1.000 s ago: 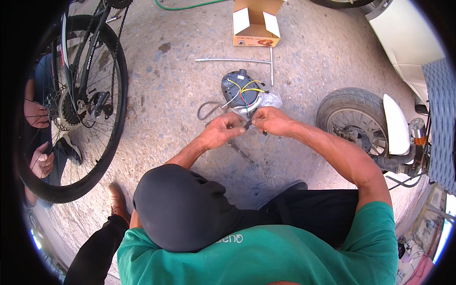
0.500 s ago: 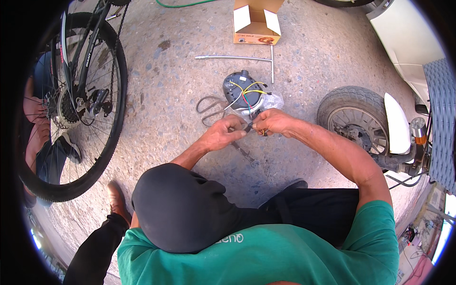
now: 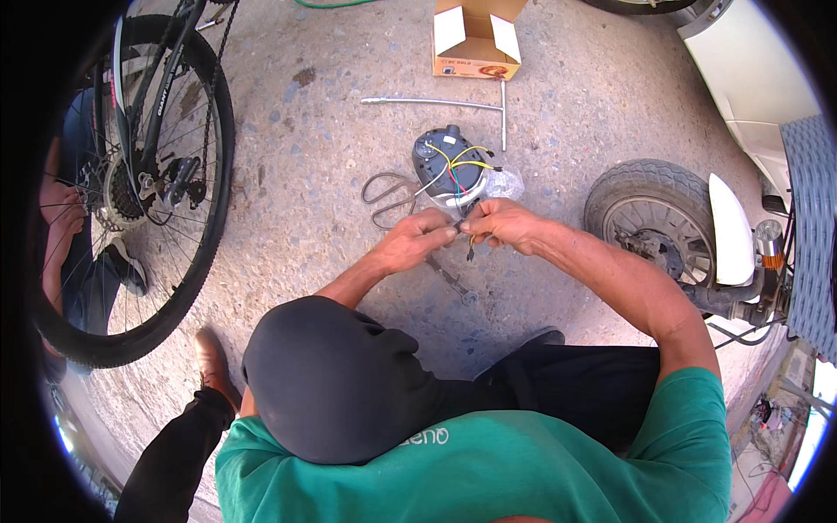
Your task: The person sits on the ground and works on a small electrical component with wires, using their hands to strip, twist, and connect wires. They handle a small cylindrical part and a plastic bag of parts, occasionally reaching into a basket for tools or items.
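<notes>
So both hands are working in close, fingertips nearly meeting. The left hand [image 3: 418, 240] has thumb and forefinger pressed onto a small dark piece [image 3: 459, 224], too tiny to make out properly. The right hand [image 3: 506, 224] is pinching wiring just beside it, and a dark plug [image 3: 471, 255] dangles below that grip. Just past the fingers, a dark round unit [image 3: 432, 150] lies on the rough concrete floor [image 3: 323, 148], wire side up, with yellow, red and greenish-blue leads. Clear plastic [image 3: 504, 186] sits against its right side, and a loopy brown strap [image 3: 372, 190] lies to its left. Beyond it there's a T-shaped metal wrench [image 3: 436, 102], plus an open cardboard box [image 3: 475, 68] with 2 white side flaps.
</notes>
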Available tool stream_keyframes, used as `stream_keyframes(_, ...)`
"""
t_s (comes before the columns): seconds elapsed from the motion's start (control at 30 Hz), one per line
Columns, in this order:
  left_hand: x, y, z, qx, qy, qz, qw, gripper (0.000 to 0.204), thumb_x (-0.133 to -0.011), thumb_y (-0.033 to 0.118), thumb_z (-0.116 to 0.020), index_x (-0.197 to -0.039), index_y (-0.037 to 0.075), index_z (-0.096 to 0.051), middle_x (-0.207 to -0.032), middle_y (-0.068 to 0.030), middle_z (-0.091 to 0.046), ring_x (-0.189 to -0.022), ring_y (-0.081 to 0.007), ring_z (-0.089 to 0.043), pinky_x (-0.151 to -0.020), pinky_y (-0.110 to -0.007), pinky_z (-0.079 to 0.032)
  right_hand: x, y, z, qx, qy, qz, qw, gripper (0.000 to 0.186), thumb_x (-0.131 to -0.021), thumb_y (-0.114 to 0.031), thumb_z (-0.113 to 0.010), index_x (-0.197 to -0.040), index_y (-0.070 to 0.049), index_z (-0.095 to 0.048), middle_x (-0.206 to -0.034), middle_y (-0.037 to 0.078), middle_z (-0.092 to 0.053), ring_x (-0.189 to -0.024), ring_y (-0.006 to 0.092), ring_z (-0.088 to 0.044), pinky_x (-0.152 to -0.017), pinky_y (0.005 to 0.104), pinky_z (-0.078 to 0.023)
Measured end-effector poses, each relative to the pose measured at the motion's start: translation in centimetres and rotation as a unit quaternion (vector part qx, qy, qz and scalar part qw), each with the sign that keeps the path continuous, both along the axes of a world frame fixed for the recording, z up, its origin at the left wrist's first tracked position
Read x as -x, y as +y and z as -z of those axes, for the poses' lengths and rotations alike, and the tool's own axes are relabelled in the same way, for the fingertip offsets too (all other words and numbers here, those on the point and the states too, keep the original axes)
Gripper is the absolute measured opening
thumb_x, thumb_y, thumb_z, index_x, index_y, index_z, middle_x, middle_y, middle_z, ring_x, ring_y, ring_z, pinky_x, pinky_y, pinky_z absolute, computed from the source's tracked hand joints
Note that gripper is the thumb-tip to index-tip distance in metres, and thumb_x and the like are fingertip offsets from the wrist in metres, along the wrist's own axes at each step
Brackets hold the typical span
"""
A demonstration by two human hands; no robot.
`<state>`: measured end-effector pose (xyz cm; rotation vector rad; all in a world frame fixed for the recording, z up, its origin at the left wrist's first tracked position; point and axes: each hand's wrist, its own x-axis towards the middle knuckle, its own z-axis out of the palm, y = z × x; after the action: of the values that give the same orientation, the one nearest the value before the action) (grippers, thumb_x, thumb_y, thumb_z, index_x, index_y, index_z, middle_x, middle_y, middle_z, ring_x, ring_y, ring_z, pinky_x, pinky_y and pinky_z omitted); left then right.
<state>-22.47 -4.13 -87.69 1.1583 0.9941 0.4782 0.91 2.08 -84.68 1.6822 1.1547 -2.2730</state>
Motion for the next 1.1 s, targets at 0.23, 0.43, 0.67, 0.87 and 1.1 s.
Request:
stream_keyframes(0.23,0.8,-1.0,-0.2,-0.027,-0.003,-0.012,1.0,0.035,-0.102,0.028,-0.062,-0.116,-0.003,-0.067,-0.115,-0.0069,-0.061,-0.094,-0.015,-0.062,-0.085,-0.031,-0.051,-0.2,0.5,-0.4,-0.073,0.022,-0.016,0.997,0.02,-0.09,-0.026,-0.077,-0.093,-0.01,-0.066,-0.087,0.0,-0.067,-0.075,0.01,-0.06,-0.064,0.0268,-0.042)
stream_keyframes(0.43,0.7,-1.1,-0.3,-0.013,0.004,-0.014,1.0,0.033,-0.101,0.027,-0.062,-0.112,-0.004,-0.068,-0.117,-0.0074,-0.062,-0.097,-0.0158,-0.064,-0.086,-0.032,-0.052,-0.2,0.1,-0.8,0.002,0.062,0.0,0.998,0.015,-0.097,-0.022,-0.067,-0.102,-0.008,-0.063,-0.089,0.002,-0.069,-0.068,0.0076,-0.059,-0.056,0.0233,-0.041)
stream_keyframes(0.67,0.7,-1.5,-0.5,-0.019,0.02,-0.008,1.0,0.032,-0.101,0.026,-0.064,-0.11,-0.004,-0.069,-0.118,-0.0081,-0.062,-0.098,-0.0165,-0.064,-0.086,-0.032,-0.052,-0.5,0.1,-0.7,0.018,0.055,-0.01,0.998,0.023,-0.098,-0.018,-0.063,-0.112,-0.001,-0.068,-0.095,0.004,-0.072,-0.07,0.0081,-0.061,-0.056,0.024,-0.044)
stream_keyframes(0.87,0.8,-1.4,-0.2,-0.023,0.012,0.007,1.0,0.03,-0.1,0.024,-0.064,-0.108,-0.004,-0.07,-0.119,-0.0087,-0.062,-0.099,-0.0165,-0.063,-0.086,-0.032,-0.051,-0.6,0.0,-0.6,0.009,0.044,-0.027,0.999,0.018,-0.097,-0.021,-0.065,-0.103,-0.004,-0.069,-0.096,0.004,-0.073,-0.067,0.0065,-0.059,-0.054,0.023,-0.042)
stream_keyframes(1.1,0.3,-1.7,0.0,-0.063,0.015,0.002,0.998,0.027,-0.099,0.024,-0.065,-0.103,-0.002,-0.07,-0.12,-0.0081,-0.062,-0.098,-0.0164,-0.062,-0.084,-0.032,-0.05,0.0,-1.0,0.3,0.004,0.008,-0.009,1.0,0.019,-0.096,-0.024,-0.07,-0.1,-0.006,-0.065,-0.09,0.002,-0.068,-0.067,0.008,-0.059,-0.055,0.0234,-0.041)
